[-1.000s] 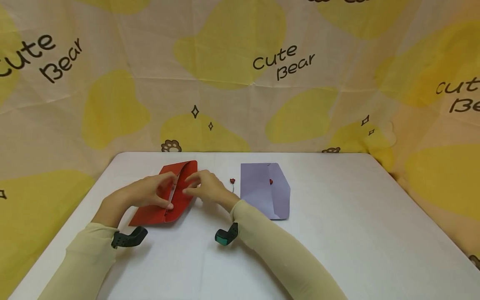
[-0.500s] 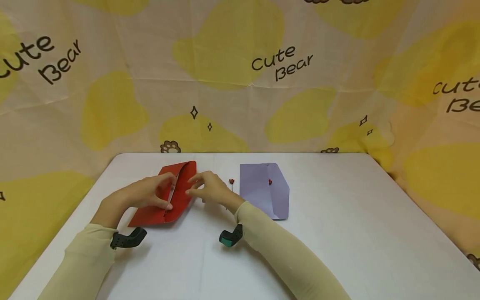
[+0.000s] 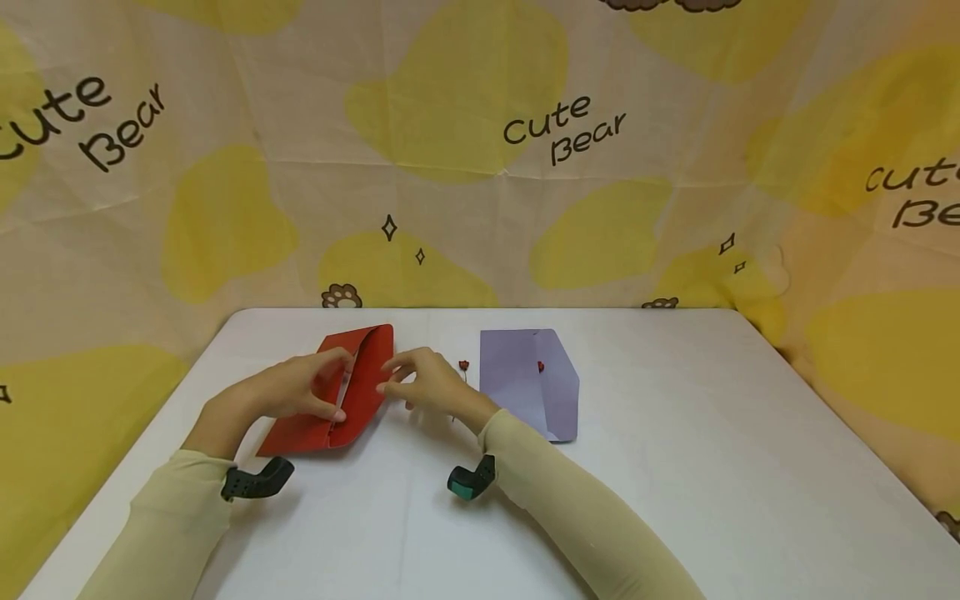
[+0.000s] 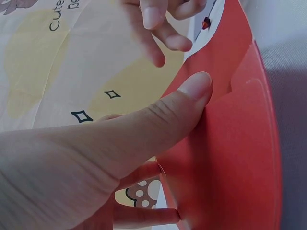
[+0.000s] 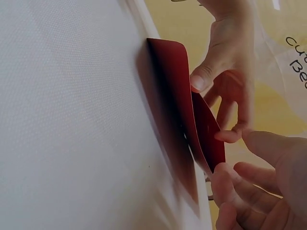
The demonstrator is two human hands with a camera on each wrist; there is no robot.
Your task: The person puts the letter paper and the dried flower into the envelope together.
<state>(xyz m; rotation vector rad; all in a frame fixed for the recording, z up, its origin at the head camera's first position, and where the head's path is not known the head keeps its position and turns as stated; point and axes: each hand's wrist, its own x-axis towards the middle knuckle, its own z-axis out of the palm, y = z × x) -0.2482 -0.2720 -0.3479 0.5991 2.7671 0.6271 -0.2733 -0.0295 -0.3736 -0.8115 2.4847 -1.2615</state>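
Observation:
A red envelope (image 3: 367, 392) lies at the table's left, its flap raised from the body. My left hand (image 3: 300, 387) holds it at the opening; in the left wrist view the thumb (image 4: 196, 88) lies against the red paper and the other fingers reach to the far edge. My right hand (image 3: 431, 383), fingers loosely bent, hovers by the flap's right edge with nothing visible in it. In the right wrist view its fingertips (image 5: 223, 175) are close to the flap; contact cannot be told. A small red flower (image 3: 463, 365) on a thin stem lies beyond, partly hidden by the right hand.
A lilac envelope (image 3: 517, 383) lies right of the flower, with a small red flower head (image 3: 541, 367) showing on it. The white table (image 3: 675, 467) ends at a patterned cloth backdrop (image 3: 465, 167). Dark bands sit on both wrists.
My right hand has drawn slightly to the right, away from the red envelope's flap. The left hand and both envelopes stay in place.

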